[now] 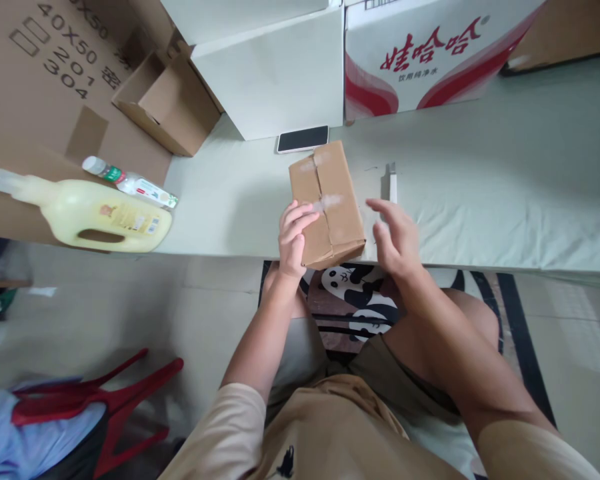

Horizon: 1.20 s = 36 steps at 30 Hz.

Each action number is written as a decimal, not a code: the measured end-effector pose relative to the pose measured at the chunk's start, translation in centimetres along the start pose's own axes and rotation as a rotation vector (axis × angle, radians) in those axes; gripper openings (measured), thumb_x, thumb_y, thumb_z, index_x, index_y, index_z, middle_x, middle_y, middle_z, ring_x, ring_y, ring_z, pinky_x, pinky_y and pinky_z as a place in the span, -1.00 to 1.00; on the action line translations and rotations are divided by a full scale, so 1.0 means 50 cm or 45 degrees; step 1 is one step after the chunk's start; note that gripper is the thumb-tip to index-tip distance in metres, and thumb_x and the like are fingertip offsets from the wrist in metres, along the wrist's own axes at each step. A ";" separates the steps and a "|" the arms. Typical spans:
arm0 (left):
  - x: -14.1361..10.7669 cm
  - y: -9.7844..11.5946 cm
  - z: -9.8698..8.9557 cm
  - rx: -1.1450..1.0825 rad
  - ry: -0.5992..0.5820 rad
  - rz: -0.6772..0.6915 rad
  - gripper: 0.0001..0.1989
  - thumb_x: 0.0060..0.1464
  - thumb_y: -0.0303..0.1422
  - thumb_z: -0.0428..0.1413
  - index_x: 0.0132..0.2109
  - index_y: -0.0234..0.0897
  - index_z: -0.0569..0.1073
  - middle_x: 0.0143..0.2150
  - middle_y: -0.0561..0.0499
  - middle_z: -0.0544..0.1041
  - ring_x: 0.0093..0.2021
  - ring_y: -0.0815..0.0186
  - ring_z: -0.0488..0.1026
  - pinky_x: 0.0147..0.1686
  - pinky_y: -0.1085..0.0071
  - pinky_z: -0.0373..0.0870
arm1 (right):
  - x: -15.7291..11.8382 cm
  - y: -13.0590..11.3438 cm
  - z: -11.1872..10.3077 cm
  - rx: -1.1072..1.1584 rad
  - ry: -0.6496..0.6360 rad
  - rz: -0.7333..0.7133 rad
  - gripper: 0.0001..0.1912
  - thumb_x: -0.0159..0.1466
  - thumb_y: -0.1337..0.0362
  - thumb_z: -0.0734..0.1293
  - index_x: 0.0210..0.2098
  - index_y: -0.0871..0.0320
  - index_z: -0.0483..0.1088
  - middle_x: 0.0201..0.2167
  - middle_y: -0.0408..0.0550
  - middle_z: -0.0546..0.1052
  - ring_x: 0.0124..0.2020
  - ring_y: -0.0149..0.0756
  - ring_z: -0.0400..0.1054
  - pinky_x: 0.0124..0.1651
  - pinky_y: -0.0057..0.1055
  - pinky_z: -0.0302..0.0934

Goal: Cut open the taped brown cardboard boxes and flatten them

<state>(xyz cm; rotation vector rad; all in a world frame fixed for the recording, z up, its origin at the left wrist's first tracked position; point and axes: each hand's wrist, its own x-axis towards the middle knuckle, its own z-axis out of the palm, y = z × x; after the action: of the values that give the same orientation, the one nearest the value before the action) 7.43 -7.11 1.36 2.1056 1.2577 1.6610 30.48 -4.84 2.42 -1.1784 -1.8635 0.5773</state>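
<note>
A small brown cardboard box (337, 213) rests near the front edge of the cloth-covered table (455, 173), with clear tape over its top seam. My left hand (295, 237) grips its left side, fingers on top of the box. To the right of the box, my right hand (397, 240) is raised with thumb and fingers apart, holding nothing. A white utility knife (393, 185) lies just beyond my right hand. Behind the box lies a phone (303, 139) with a dark screen.
White boxes (290, 73) and a red-and-white carton (425, 60) line the back. At left are a small open carton (180, 107), a yellow pump bottle (110, 217) and a clear bottle (135, 185). A red chair (123, 400) stands at lower left.
</note>
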 end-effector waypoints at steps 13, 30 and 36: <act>-0.024 0.002 0.010 0.110 0.041 -0.035 -0.43 0.43 -0.06 -0.29 0.17 -0.06 0.56 0.16 -0.04 0.59 0.28 0.20 0.45 0.51 0.05 0.17 | 0.026 0.064 0.001 -0.702 -0.262 0.549 -0.66 0.25 0.18 0.27 -0.08 0.17 0.57 0.09 0.29 0.55 0.17 0.28 0.34 0.14 0.30 0.26; 0.000 0.096 0.088 0.317 -0.062 0.067 -0.54 0.47 -0.21 -0.22 0.23 -0.19 0.47 0.20 -0.14 0.56 0.31 0.19 0.43 0.46 0.09 0.21 | 0.071 0.014 -0.083 0.738 0.682 0.314 -0.63 0.13 0.17 0.24 -0.05 -0.01 0.24 -0.46 -0.20 0.35 -0.55 -0.35 0.18 -0.47 -0.36 0.10; 0.002 0.129 0.131 0.232 -0.182 0.090 -0.56 0.45 -0.28 -0.19 0.31 -0.17 0.38 0.22 -0.14 0.56 0.31 0.16 0.44 0.49 0.04 0.16 | 0.052 -0.069 -0.129 0.497 0.842 -0.015 -0.70 0.34 -0.04 0.21 -0.20 0.04 0.36 -0.63 -0.27 0.22 -0.67 -0.39 0.11 -0.58 -0.36 -0.04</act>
<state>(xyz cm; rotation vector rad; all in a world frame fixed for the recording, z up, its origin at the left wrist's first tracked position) 16.30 -8.83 2.92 2.3526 1.3499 1.4405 33.59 -4.40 9.51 -0.9426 -1.1340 0.4440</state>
